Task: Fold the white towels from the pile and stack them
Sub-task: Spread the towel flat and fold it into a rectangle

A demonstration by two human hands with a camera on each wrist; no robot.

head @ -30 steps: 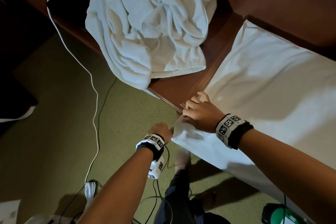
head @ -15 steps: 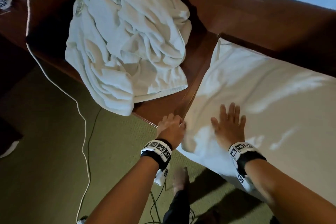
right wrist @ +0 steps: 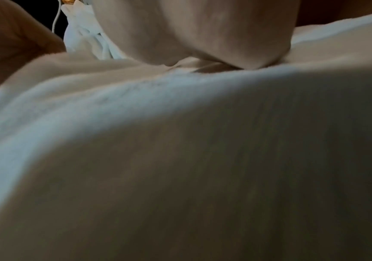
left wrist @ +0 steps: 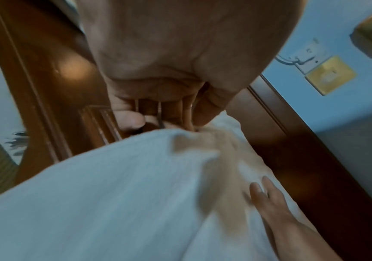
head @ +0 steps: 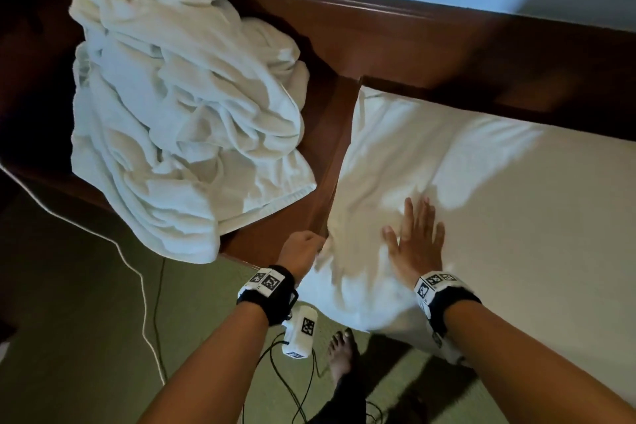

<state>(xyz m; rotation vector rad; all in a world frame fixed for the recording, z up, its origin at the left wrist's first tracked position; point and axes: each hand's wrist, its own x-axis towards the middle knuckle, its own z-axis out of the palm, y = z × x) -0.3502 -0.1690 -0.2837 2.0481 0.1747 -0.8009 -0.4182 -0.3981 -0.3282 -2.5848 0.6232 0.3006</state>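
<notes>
While our left hand (head: 303, 253) holds the near corner of the white towel (head: 481, 203) at the edge, our right hand (head: 414, 244) lies flat on it with the fingers (head: 418, 217) straight and spread. In the left wrist view the left fingers (left wrist: 131, 120) are curled, and the thumb seems to pinch the cloth against them, though part of that grip is hidden. The right hand holds nothing; it only presses down.

The towel is spread out on the bed (head: 347, 162), with its near edge hanging a little over the side. The pile of crumpled towels (head: 179, 120) waits on the wooden counter (head: 275, 237) to the left, just beside the bed. We see no folded stack yet, so we think the job is near its start.

We think this step is making the towel flat before the first fold. To do it well, we should keep the corner tight with the left hand and slide the flat right hand away from it, so the bumps get pushed out to the far side. We should press softly, or the cloth may bunch up under the palm. We should also check that the edges lie straight, because a crooked towel makes a crooked fold. Some creases near the left hand look like they need care.
</notes>
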